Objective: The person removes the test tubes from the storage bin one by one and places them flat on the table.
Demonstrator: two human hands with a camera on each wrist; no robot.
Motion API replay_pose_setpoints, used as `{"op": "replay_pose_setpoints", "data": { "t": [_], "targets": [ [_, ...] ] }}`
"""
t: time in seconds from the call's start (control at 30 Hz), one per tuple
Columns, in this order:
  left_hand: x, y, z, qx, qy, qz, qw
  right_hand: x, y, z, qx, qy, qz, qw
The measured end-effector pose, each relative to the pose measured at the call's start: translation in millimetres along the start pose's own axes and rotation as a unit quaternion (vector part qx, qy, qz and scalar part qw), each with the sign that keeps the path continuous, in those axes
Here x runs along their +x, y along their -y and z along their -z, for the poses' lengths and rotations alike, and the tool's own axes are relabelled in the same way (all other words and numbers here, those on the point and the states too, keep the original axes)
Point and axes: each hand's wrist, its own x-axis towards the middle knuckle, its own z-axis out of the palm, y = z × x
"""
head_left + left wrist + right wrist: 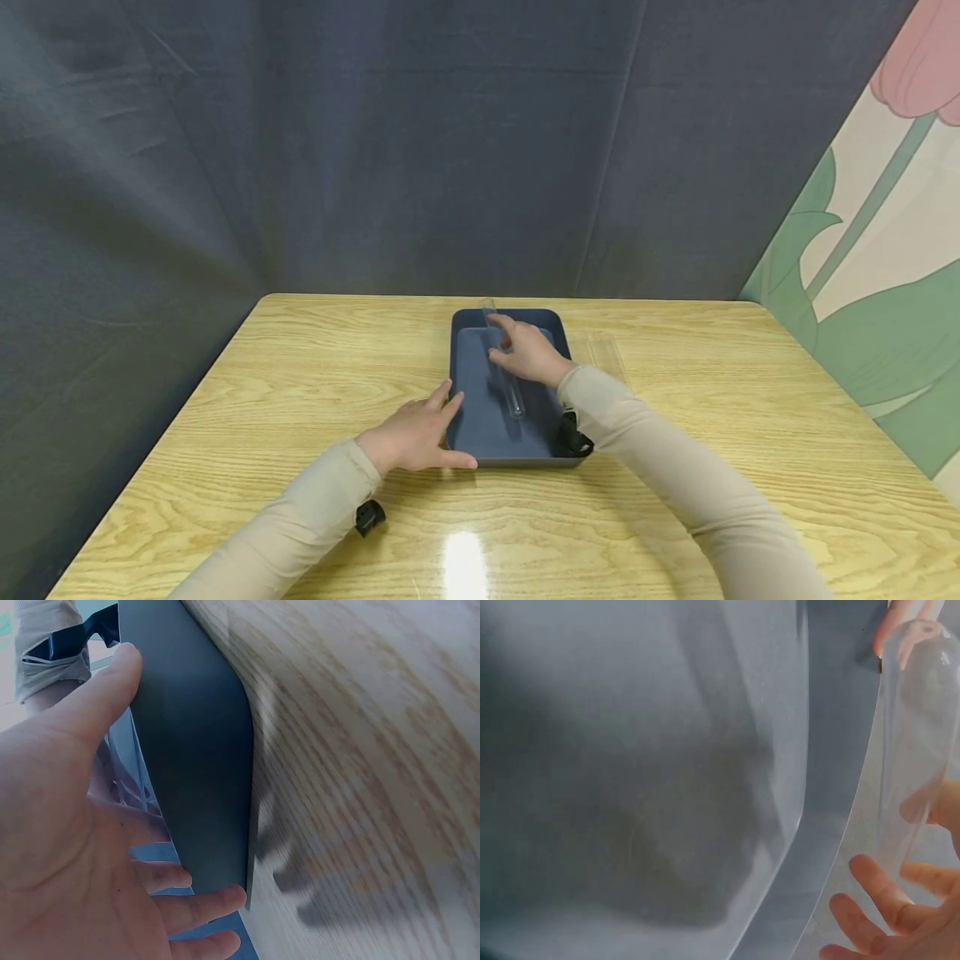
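Observation:
A clear test tube (514, 402) with a rounded end slants over the dark blue tray (480, 437). My right hand (527, 354) pinches it between thumb and fingers near its upper half. In the right wrist view the tube (922, 712) rises from between the thumb and fingers (885, 892), its rounded end at the top. My left hand (417, 431) is spread at the tray's near left corner. From the left wrist, its thumb and straight fingers are seen at the tray's outer wall (199, 765), with no thing gripped.
Right of the tray, a flat clear plastic piece (606, 352) lies partly behind the right forearm. The tray stands on a light wood-grain table (315, 367). A dark curtain (450, 150) hangs behind it, and a flower-painted panel (885, 275) is at the right.

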Motion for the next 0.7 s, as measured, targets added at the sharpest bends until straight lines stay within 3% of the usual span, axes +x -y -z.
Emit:
{"op": "replay_pose_setpoints", "data": {
  "t": [0.7],
  "targets": [
    [1.1,0.4,-0.2,0.005,0.004,-0.001,1.0000,-6.5,-7,17,0.009,-0.016,0.016,0.9997]
  ]
}}
